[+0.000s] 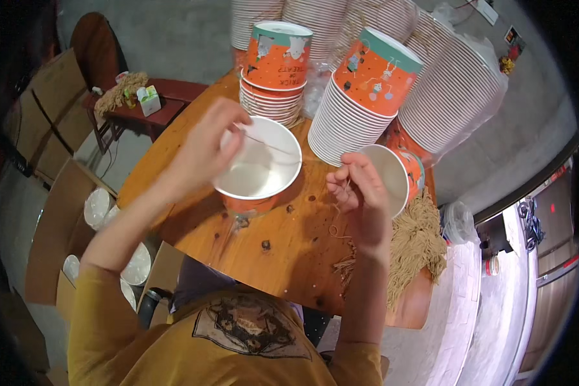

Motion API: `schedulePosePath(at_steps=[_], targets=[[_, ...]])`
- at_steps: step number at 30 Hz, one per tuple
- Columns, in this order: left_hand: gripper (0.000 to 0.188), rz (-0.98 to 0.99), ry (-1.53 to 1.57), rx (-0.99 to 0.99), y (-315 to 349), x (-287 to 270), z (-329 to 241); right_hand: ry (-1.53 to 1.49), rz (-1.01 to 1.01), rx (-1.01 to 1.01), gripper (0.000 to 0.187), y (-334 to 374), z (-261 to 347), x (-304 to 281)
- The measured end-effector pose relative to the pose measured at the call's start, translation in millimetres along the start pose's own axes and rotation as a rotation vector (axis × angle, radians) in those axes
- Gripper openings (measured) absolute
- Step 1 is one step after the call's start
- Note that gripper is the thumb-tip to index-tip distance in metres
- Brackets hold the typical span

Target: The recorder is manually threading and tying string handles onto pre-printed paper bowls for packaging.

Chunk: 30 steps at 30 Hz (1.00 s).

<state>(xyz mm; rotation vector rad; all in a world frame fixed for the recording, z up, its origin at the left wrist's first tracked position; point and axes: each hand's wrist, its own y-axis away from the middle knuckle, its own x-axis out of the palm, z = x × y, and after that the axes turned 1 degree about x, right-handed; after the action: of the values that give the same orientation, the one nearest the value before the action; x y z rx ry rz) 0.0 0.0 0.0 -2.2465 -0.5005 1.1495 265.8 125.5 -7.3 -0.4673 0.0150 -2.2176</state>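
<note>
Right hand [357, 183] narrow, fingertips pinching thin tan cord [333, 229]; loose end curls over table [257, 244]. Left hand [212, 145] blurred at rim of upright bucket [260, 177]; cannot tell if fingers grip. Bucket on table, strand crossing mouth, no fastening visible: looks unfinished. Apparently left: second bucket [397, 172] on side, bucket stacks [357, 119] behind, cord bundle [421, 235]. White round containers [136, 265] by carton [51, 225], lower left: possibly done, cannot tell.

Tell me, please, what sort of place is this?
Probably a small workshop or packing room: a wooden table holds tall stacks of nested buckets, a bundle of tan cord lies on it, and an open cardboard box stands nearby.
</note>
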Motion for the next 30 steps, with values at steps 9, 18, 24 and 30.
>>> schedulePosePath(at_steps=[9,18,24,30], targets=[[0.031,-0.107,1.015,-0.111,26,111,-98,-0.301,0.017,0.011,0.024,9,21,42],[0.027,-0.167,0.907,-0.254,47,126,-98,-0.322,-0.145,-0.007,0.025,0,12,29],[0.016,0.082,1.118,-0.606,48,105,-111,-0.244,-0.037,0.057,0.025,-2,5,29],[0.017,0.337,0.961,-0.729,104,75,-111,-0.231,-0.176,0.004,0.023,-19,-13,-13]])
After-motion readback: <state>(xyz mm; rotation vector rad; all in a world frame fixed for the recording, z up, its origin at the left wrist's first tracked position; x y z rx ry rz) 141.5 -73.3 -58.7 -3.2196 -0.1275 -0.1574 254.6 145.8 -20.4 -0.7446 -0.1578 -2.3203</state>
